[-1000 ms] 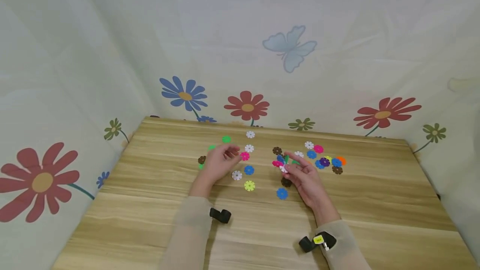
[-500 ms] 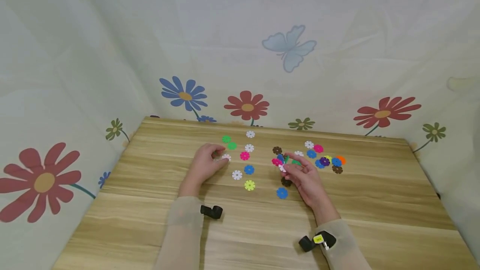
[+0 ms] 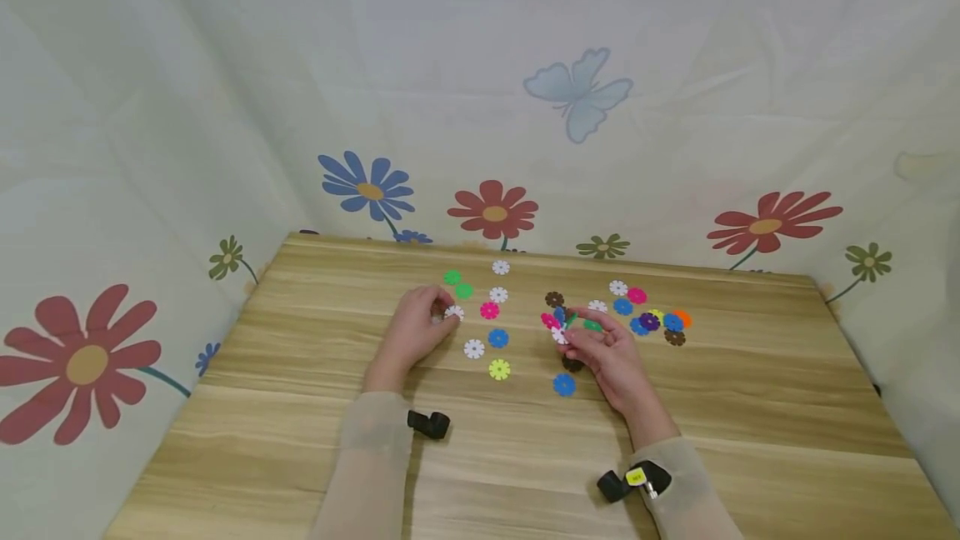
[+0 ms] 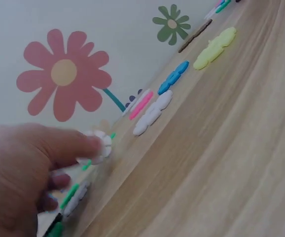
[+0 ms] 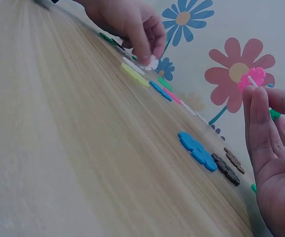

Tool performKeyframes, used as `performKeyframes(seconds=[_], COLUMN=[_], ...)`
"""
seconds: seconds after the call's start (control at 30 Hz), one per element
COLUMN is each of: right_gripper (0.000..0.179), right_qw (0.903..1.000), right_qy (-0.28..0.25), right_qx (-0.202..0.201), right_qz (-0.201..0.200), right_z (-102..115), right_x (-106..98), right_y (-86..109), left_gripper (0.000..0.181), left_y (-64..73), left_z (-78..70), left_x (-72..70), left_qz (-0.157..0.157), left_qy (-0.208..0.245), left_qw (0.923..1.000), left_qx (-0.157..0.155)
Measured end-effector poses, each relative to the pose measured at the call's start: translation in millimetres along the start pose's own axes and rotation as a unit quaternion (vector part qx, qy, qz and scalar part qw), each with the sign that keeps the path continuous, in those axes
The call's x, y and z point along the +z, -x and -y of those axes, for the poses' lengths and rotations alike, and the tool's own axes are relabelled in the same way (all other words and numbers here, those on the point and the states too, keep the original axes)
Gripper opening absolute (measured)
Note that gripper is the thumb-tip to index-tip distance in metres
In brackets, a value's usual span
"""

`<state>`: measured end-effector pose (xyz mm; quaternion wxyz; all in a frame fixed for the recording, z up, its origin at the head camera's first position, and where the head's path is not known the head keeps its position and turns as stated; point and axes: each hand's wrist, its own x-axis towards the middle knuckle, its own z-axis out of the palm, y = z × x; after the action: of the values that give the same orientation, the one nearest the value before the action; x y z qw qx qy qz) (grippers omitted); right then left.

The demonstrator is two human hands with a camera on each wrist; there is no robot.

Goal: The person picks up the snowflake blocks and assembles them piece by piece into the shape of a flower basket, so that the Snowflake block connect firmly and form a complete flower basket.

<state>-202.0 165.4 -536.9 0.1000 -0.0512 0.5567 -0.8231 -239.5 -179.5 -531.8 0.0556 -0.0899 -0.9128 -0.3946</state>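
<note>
White disc (image 3: 454,313) is pinched in the left hand (image 3: 412,328), near two green discs (image 3: 464,291) on the table (image 3: 262,407); further right, the right hand (image 3: 618,367) pinches a multicoloured disc cluster (image 3: 551,321). Apparent step: picking up a piece; next move likely calls for carrying it to the cluster.

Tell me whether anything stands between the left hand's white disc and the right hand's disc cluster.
Nothing visible rises between the white disc in the left hand and the disc cluster in the right hand; a pink disc and blue disc lie flat on the table there.
</note>
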Motion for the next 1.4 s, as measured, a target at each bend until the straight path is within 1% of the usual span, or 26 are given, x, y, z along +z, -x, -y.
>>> performKeyframes(seconds=[0.07,0.1,0.2,0.27,0.33,0.47,0.6,0.67,0.77,0.93,1.17,1.27,1.4], right_gripper=[0.049,0.047,0.041,0.039,0.039,0.037,0.034,0.034,0.033,0.037,0.036,0.035,0.036], right_qw=[1.0,1.0,1.0,0.9999,0.9999,0.9998,0.9996,0.9996,0.9995,0.9993,0.9996,0.9996,0.9994], right_qy=[0.002,0.003,0.005,0.006,0.007,0.007,0.006,0.004,0.002,-0.002,-0.003,-0.002,0.0], right_qx=[0.001,0.001,0.001,0.001,0.002,0.004,0.002,0.001,0.002,-0.001,-0.003,-0.004,-0.004], right_qz=[-0.003,-0.005,-0.007,-0.01,-0.014,-0.021,-0.026,-0.029,-0.033,-0.037,-0.028,-0.027,-0.034], right_z=[0.2,0.2,-0.3,-0.4,-0.5,-0.5,-1.3,-1.6,-1.9,-2.6,-1.8,-1.6,-2.0], right_x=[0.5,0.7,0.7,1.1,1.8,2.6,2.7,3.0,3.0,3.1,3.2,3.2,3.8], right_y=[-0.1,-0.2,-0.8,-0.9,-0.9,-0.9,-1.4,-1.7,-1.9,-1.9,-1.4,-1.5,-1.5], left_gripper=[0.015,0.014,0.019,0.021,0.02,0.014,0.011,0.01,0.008,0.007,0.007,0.007,0.006], left_y=[-0.5,-0.7,-1.6,-2.5,-3.3,-2.3,0.7,2.5,4.6,5.4,4.5,4.3,5.0], left_z=[-3.0,-4.6,-9.4,-13.9,-19.7,-37.0,-55.4,-63.3,-71.7,-76.3,-75.6,-75.8,-77.4], left_x=[0.4,0.8,4.4,10.2,18.9,39.1,55.5,60.9,66.8,72.7,76.9,78.1,77.9], left_qz=[-0.025,-0.04,-0.079,-0.09,-0.079,-0.023,0.029,0.046,0.063,0.066,0.061,0.057,0.052], left_qy=[0.054,0.084,0.166,0.194,0.211,0.245,0.257,0.252,0.246,0.244,0.238,0.236,0.241], left_qw=[0.9982,0.9957,0.9828,0.9767,0.9734,0.9664,0.9628,0.9634,0.9639,0.9634,0.9621,0.9613,0.9594], left_qx=[-0.001,-0.002,0.002,0.018,0.04,0.073,0.079,0.079,0.081,0.09,0.119,0.13,0.137])
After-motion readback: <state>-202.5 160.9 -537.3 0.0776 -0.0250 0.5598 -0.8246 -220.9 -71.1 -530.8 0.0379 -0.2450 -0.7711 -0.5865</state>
